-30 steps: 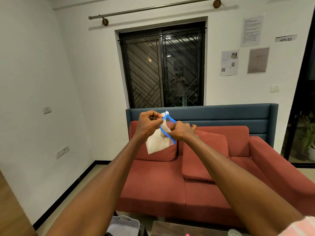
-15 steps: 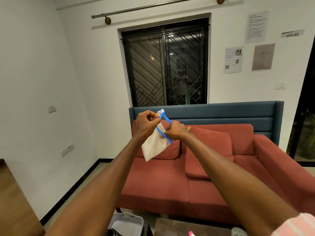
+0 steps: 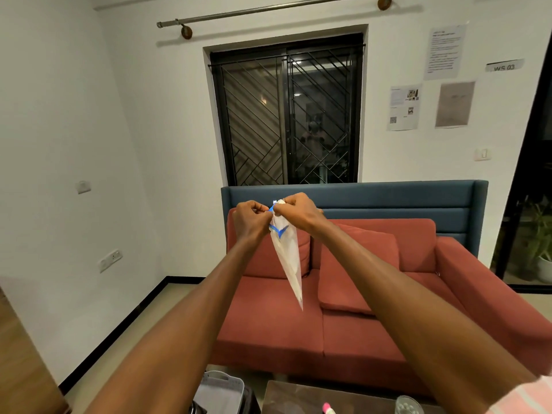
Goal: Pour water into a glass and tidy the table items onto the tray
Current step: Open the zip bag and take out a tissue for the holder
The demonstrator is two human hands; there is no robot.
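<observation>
Both arms are stretched out at chest height in front of the sofa. My left hand [image 3: 250,218] and my right hand [image 3: 295,212] pinch the top of a white plastic bag with blue handles [image 3: 288,258], their fingertips close together. The bag hangs down long and narrow below the hands. At the bottom edge a grey tray [image 3: 219,389] shows on the left. The rim of a glass [image 3: 409,405] and a pink-tipped item [image 3: 328,408] stand on the dark table [image 3: 298,397].
A red sofa with a blue back [image 3: 373,264] stands straight ahead under a barred window. A wooden surface [image 3: 21,354] lies at the lower left. A potted plant [image 3: 542,249] is at the far right by a dark doorway.
The hands have come closer together at the bag's top. The bag, earlier bunched and wide, now hangs long and thin. The view has tilted down a little.
</observation>
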